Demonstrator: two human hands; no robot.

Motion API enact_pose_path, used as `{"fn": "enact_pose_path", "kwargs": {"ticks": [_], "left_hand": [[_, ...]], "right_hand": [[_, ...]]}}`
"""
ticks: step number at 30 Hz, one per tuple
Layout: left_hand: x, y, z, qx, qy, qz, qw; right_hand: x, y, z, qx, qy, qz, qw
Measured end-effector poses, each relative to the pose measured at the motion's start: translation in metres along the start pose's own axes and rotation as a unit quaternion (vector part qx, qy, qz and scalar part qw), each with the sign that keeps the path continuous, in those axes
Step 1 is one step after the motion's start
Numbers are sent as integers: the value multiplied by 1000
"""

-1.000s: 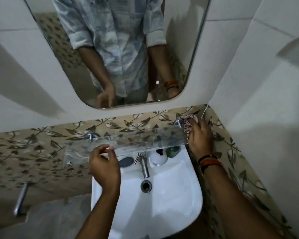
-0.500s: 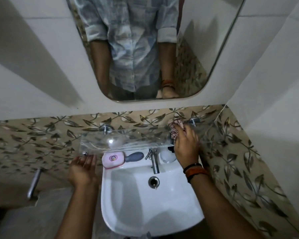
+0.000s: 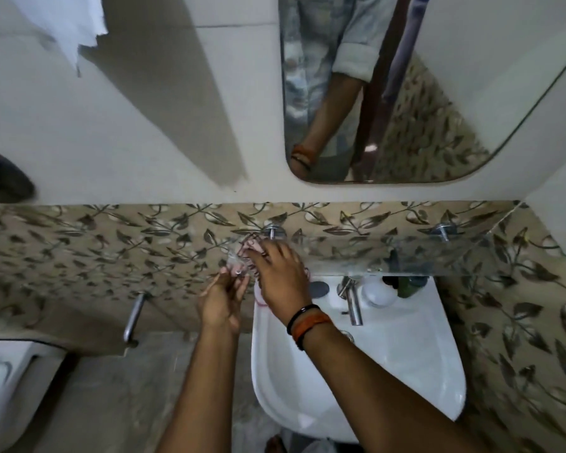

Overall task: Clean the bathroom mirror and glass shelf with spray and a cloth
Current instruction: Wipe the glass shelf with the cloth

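Clear glass shelf (image 3: 406, 256), carried on chrome wall pegs (image 3: 273, 231), spans the leaf-patterned tile band (image 3: 111, 243) directly above the white ceramic basin (image 3: 389, 371). Right hand (image 3: 280, 273), with black and orange bands at the wrist, presses a pink patterned cloth (image 3: 249, 248) onto the shelf's left end; its fingers lie spread over the bunched fabric, holding it down. Left hand (image 3: 221, 300) sits just below that same end, fingers (image 3: 239, 286) loosely curled at the shelf edge; whether they grip it cannot be told. Rounded wall mirror (image 3: 438, 109) hangs above the shelf. Chrome tap (image 3: 352, 300), a white round container (image 3: 378, 294) and a green bottle (image 3: 410, 286) stand under the shelf on the basin's back ledge.
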State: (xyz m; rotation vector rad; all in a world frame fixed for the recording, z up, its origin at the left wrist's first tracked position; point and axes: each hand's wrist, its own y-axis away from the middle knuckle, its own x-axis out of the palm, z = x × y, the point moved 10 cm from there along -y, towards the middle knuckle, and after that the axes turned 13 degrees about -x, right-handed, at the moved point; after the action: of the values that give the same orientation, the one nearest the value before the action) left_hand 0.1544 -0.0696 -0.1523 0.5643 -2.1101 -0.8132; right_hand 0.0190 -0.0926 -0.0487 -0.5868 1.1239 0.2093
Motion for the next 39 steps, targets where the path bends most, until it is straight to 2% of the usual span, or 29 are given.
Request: {"fn": "enact_pose_path", "kwargs": {"ticks": [4, 11, 13, 16, 21, 26, 29, 31, 34, 39], "left_hand": [[-3, -4, 5, -30, 23, 6, 999], [-6, -4, 8, -41, 57, 4, 998], [-4, -2, 6, -41, 47, -2, 998], [-2, -1, 6, -46, 48, -8, 998], [5, 5, 5, -40, 41, -13, 998], [7, 1, 11, -32, 54, -23, 998], [5, -5, 13, -37, 52, -21, 998], [6, -8, 16, -39, 53, -15, 998], [13, -7, 18, -26, 65, -7, 997], [20, -12, 18, -6, 90, 13, 996]], "right_hand": [[16, -29, 31, -29, -16, 41, 999], [9, -38, 35, -127, -70, 158, 977], [5, -39, 32, -142, -82, 164, 973], [-3, -27, 10, -127, -80, 102, 983], [-49, 31, -60, -35, -30, 1, 999], [-122, 123, -191, 128, 23, -62, 990], [-171, 177, -254, 171, 54, -112, 977], [-199, 202, -278, 188, 29, -148, 971], [-216, 218, -305, 204, 52, -162, 964], [-200, 220, -319, 252, 87, -190, 945]]}}
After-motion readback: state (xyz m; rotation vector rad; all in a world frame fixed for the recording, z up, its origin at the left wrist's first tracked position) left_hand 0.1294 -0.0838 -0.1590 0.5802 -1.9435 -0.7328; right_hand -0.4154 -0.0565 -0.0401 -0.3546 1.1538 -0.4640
